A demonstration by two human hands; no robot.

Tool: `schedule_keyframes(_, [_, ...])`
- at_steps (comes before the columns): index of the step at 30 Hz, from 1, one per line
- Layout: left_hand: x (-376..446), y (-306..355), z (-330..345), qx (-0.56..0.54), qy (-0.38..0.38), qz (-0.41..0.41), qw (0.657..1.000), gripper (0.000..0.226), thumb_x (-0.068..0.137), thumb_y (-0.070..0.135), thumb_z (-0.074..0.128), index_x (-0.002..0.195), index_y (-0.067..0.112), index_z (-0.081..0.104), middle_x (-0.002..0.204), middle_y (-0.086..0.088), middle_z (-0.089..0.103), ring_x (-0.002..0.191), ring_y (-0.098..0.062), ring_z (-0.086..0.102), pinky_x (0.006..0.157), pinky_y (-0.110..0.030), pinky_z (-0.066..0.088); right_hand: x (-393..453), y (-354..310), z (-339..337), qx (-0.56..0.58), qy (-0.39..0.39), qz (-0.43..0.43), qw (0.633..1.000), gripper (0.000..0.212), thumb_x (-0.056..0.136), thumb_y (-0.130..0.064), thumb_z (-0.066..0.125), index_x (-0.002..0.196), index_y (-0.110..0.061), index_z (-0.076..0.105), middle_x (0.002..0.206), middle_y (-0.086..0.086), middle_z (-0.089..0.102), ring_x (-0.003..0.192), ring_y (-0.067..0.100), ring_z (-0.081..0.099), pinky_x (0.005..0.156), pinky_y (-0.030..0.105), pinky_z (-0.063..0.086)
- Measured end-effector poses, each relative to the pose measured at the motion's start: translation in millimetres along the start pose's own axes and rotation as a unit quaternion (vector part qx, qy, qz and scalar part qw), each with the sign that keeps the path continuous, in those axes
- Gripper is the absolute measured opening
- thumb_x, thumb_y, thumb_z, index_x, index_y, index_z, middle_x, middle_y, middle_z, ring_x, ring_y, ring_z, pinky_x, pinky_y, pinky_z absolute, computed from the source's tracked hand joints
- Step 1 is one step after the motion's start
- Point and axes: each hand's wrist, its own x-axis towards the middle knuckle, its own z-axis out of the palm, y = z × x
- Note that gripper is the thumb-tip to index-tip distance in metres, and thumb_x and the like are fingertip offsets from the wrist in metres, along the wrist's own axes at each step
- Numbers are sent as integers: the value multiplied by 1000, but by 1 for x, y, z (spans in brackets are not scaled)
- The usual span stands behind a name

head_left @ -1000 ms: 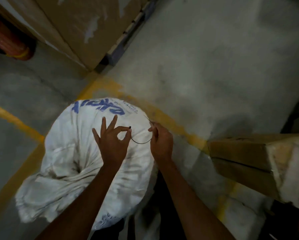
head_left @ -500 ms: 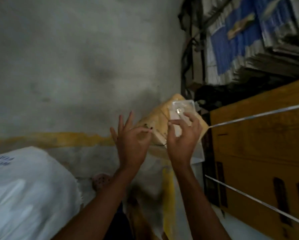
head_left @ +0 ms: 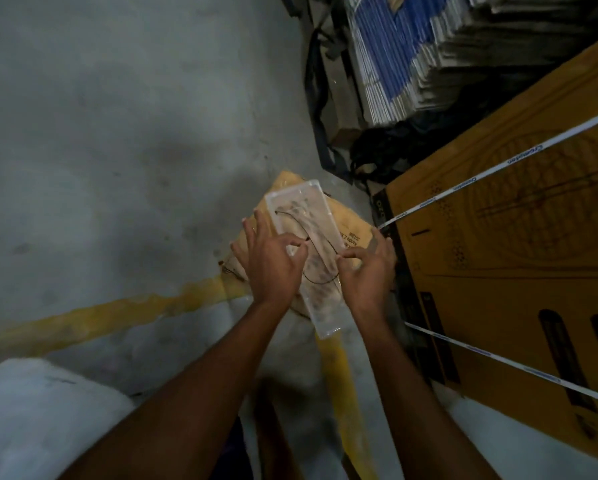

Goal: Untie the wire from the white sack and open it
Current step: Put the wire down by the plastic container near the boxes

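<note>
Only a corner of the white sack (head_left: 31, 417) shows, at the bottom left, away from both hands. Its mouth is out of view. My left hand (head_left: 270, 265) and my right hand (head_left: 367, 271) are held over a clear plastic tray (head_left: 302, 202). Each hand pinches one end of a thin black wire (head_left: 320, 281). The wire sags in a loop between the two hands, just above the tray. Another dark wire strand lies curved inside the tray.
The tray rests on a small cardboard box (head_left: 351, 223). A large strapped cardboard carton (head_left: 515, 244) stands at the right, with stacked flat blue-and-white cartons (head_left: 412, 53) behind it. A yellow line (head_left: 117, 306) crosses the grey concrete floor.
The view has swung right, away from the sack. Both hands carried the wire off the sack's top and now hold it over the clear tray.
</note>
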Motion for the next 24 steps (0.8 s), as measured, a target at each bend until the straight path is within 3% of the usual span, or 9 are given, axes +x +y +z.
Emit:
schedule_keyframes(8, [14,-16,28,155,-7,24,988,14,89,45,74,95,33,79,169,-4,35,159,-37,19,124,-64,17,6,28,30,-176,-21,-74,981,10,92,-25,71,98,-20,78,162,4,41,155,32,23,125,54,21])
schedule_keyframes(11, [19,-17,34,179,-12,6,984,25,87,49,72,105,32,76,162,3,44,159,-33,20,124,-62,22,8,30,35,-200,-16,-84,976,10,92,-26,73,100,-21,75,163,3,41,154,32,24,123,54,26])
schedule_keyframes(14, [18,-19,32,150,-4,29,988,11,85,40,77,95,35,76,161,-3,47,158,-37,24,123,-64,23,7,29,34,-167,-27,-84,982,11,89,-19,78,99,-18,74,162,4,41,154,32,25,118,56,36])
schedule_keyframes(17, [8,-24,23,108,-6,63,992,27,88,39,75,115,35,74,168,-10,36,158,-40,22,124,-65,18,4,33,29,-121,-51,-102,986,14,90,-13,75,103,-19,74,164,4,37,155,31,23,118,54,38])
schedule_keyframes(20, [-3,-38,11,80,-13,96,992,52,92,44,70,142,37,57,172,-9,28,160,-37,18,125,-66,16,0,37,20,-70,-72,-129,987,26,94,-16,70,119,-24,70,168,2,28,157,28,17,121,53,33])
schedule_keyframes(24, [-9,-65,-18,77,-44,143,986,76,95,54,58,162,36,26,174,-5,20,162,-31,12,125,-66,15,-2,22,5,-52,-144,-179,972,62,95,-36,64,152,-35,40,174,-2,3,160,28,-4,122,66,24])
